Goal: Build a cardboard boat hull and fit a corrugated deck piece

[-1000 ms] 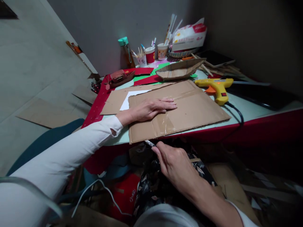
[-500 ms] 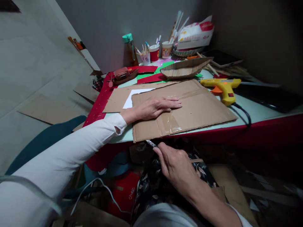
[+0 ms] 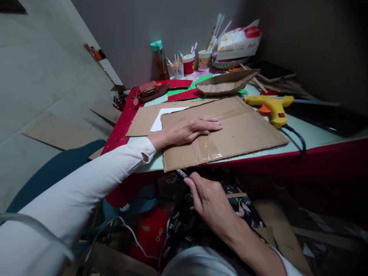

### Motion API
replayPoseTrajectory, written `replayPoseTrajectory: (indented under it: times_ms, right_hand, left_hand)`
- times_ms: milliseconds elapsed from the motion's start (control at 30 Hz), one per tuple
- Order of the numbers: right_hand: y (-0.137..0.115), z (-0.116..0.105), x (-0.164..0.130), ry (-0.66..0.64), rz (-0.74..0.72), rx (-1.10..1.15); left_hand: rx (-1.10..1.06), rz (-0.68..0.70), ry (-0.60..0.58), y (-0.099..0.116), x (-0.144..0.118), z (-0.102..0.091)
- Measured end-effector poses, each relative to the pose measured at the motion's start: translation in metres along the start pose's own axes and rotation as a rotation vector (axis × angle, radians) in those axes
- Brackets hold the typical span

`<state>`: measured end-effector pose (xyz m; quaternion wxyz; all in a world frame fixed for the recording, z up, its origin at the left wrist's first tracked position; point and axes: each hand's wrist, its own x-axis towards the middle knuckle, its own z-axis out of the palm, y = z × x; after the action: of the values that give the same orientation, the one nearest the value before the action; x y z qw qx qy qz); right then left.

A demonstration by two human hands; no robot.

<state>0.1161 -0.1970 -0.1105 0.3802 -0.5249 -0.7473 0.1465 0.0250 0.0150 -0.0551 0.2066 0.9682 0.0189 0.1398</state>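
Our left hand (image 3: pixel 192 130) lies flat, fingers stretched out, on the cardboard sheet (image 3: pixel 247 132); our right hand (image 3: pixel 208 195) is curled round what looks like a utility knife (image 3: pixel 182 174). The sheet rests on the bench (image 3: pixel 152 165) ahead of our right hand, its long axis running roughly left to right. The knife's tip sits by the front left corner; we cannot tell whether they touch. Behind stand a white cup (image 3: pixel 178 72) of toothpicks, a red cup (image 3: pixel 189 66) of pens and a patterned cup (image 3: pixel 204 61) holding white sticks.
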Motion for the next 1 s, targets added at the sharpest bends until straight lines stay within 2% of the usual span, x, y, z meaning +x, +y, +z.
replayPoseTrajectory:
  times_ms: [200,467,733,933,1000]
  right_hand:
    - [-0.005,-0.001,-0.027,0.014,0.029,0.024]
    - [-0.002,0.005,0.002,-0.015,0.013,0.038]
    - [-0.008,0.004,-0.037,0.012,0.043,0.038]
    - [-0.008,0.013,-0.009,-0.002,0.026,0.030]
    - [-0.016,0.019,-0.011,-0.014,0.012,0.036]
  left_hand:
    - [0.005,-0.002,0.016,-0.001,-0.001,0.000]
    - [0.010,-0.003,0.027,-0.001,0.000,0.001]
    - [0.020,-0.019,0.042,-0.001,-0.001,0.001]
    - [0.019,-0.038,0.060,0.002,-0.002,0.003]
    - [0.013,-0.044,0.057,0.001,-0.002,0.003]
